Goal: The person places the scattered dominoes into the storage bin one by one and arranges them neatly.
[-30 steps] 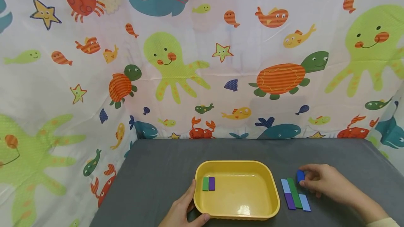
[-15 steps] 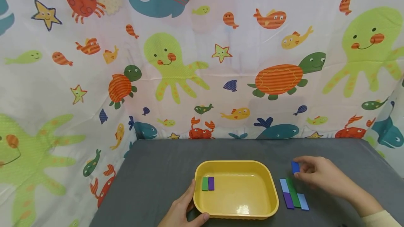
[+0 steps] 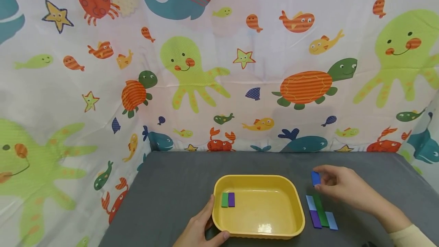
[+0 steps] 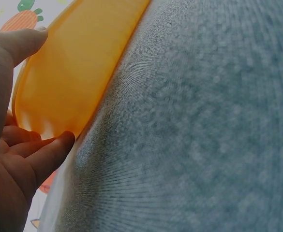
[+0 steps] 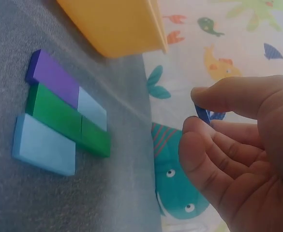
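The right hand (image 3: 350, 190) pinches a blue tile (image 3: 316, 178) between thumb and fingers, above the table beyond a group of flat tiles. In the right wrist view the blue tile (image 5: 202, 114) shows edge-on between the fingertips. Light blue (image 3: 331, 220), purple (image 3: 315, 219) and green (image 3: 320, 210) tiles lie side by side, right of a yellow tray (image 3: 258, 235). Inside the tray, near its left wall, a green tile (image 3: 224, 200) and a purple tile (image 3: 231, 199) lie next to each other. The left hand (image 3: 200, 228) holds the tray's lower left corner, thumb and fingers against its wall.
A dark grey cloth (image 3: 171, 186) covers the table. Behind it and along the left side hangs a white curtain (image 3: 205, 26) printed with sea animals. A small dark object shows at the bottom edge of the head view, below the right forearm.
The right hand has moved left and away from the body with the blue tile, from beside the tile group to beyond it. The left hand remains on the tray.
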Motion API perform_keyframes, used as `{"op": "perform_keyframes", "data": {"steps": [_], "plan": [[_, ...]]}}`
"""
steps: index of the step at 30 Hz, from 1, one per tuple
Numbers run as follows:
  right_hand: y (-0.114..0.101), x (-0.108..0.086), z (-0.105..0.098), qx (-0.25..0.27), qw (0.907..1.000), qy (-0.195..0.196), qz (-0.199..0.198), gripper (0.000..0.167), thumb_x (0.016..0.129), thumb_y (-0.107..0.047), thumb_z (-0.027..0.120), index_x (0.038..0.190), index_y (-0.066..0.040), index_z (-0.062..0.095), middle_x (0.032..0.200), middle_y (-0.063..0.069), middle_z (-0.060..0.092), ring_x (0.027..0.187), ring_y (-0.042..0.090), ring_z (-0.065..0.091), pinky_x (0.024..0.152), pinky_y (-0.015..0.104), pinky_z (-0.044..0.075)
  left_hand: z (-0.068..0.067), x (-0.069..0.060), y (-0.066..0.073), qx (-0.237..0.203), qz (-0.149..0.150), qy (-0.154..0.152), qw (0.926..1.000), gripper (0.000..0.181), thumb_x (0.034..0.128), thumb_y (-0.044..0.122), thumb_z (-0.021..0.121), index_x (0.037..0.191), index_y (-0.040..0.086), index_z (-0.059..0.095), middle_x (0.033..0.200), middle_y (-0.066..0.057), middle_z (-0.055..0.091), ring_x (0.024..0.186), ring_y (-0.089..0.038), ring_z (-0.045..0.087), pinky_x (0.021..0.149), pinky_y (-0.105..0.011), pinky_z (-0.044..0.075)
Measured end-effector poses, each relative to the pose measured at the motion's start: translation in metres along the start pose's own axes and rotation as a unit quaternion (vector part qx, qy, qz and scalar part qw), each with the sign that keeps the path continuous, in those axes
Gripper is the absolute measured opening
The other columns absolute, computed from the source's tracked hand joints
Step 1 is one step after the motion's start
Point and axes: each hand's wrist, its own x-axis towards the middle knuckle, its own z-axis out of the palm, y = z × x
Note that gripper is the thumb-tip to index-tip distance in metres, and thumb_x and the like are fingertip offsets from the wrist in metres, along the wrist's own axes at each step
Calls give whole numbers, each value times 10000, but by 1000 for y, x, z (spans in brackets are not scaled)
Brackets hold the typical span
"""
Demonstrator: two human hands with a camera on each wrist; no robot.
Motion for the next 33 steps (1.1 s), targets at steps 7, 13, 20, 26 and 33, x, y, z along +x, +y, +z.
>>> {"op": "perform_keyframes", "data": {"steps": [7, 13, 20, 26, 33], "plan": [[-17, 5, 6, -127, 9994, 103, -295, 557, 948, -256, 867, 1404, -1, 674, 861, 8, 646, 701, 196, 608, 561, 299, 562, 0, -3, 0, 100, -95, 92, 9999, 1136, 985, 562, 792, 1754, 67, 120, 1783, -169, 249, 1568, -385, 406, 1096, -397, 545], [-29, 6, 10, 34, 9989, 58, -474, 569, 943, -260, 871, 1404, 4, 668, 864, 12, 653, 683, 201, 621, 560, 317, 591, 0, -2, 0, 33, -2, 69, 10000, 1116, 1000, 535, 786, 1748, 41, 122, 1779, -192, 249, 1565, -390, 409, 1087, -378, 550], [-37, 7, 14, 217, 9979, 48, -609, 560, 944, -215, 867, 1411, 11, 657, 875, 13, 656, 645, 182, 615, 540, 318, 578, 0, 1, -1, -3, 61, 33, 10000, 1094, 1011, 518, 780, 1747, 36, 129, 1776, -204, 251, 1562, -391, 413, 1079, -370, 559], [-42, 8, 20, 305, 9978, 33, -590, 546, 947, -205, 863, 1413, -3, 663, 880, 11, 666, 667, 189, 621, 550, 317, 574, 0, 1, -2, -64, 104, 2, 9999, 1091, 1015, 509, 779, 1749, 40, 120, 1779, -198, 245, 1566, -388, 407, 1081, -367, 558], [-50, 10, 24, 419, 9962, -37, -756, 548, 943, -208, 869, 1416, -21, 664, 896, 18, 690, 684, 199, 649, 568, 351, 611, 1, 3, -3, -42, 43, -18, 10000, 1098, 1010, 525, 778, 1749, 40, 127, 1777, -197, 255, 1561, -382, 418, 1080, -374, 561]]}}
